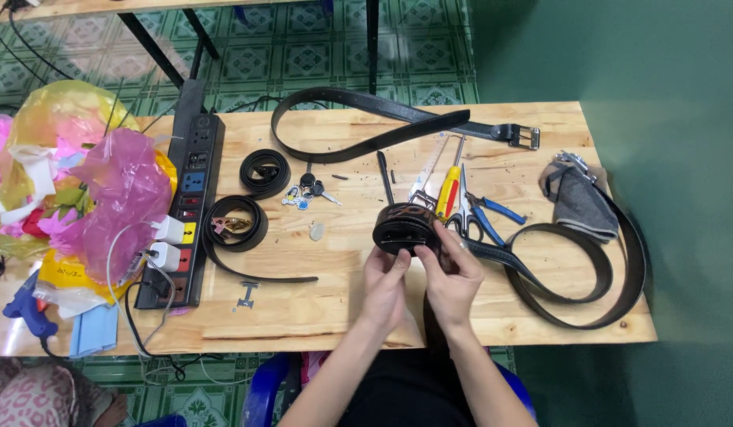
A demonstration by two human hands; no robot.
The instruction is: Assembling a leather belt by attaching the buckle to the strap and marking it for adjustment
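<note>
Head view. Both hands meet at lower centre of the frame, over the front part of the wooden table (540,316). The left hand (385,286) is closed with thumb and fingertips on the near edge of a rolled black belt (404,228). The right hand (452,277) is closed around the roll's right side, fingers curled over the strap where it leaves the coil. The roll sits at centre frame, held just above or resting on the table; which one cannot be told.

The belt's free length (572,261) runs right from the roll and loops back across the right part of the table, passing under a grey cloth (578,202).

Handling judgement: the strap looks like stiff, leather-like material with a smooth face. A coil of it is likely springy and will tend to unwind if released, so pressure belongs on the outer wrap and the flat sides together. It appears light and not fragile.

Just behind the roll lie a yellow-handled screwdriver (448,192), blue-handled pliers (493,213) and scissors (460,217). Another black belt (366,107) lies at upper centre. A power strip (188,198) is at left.
</note>
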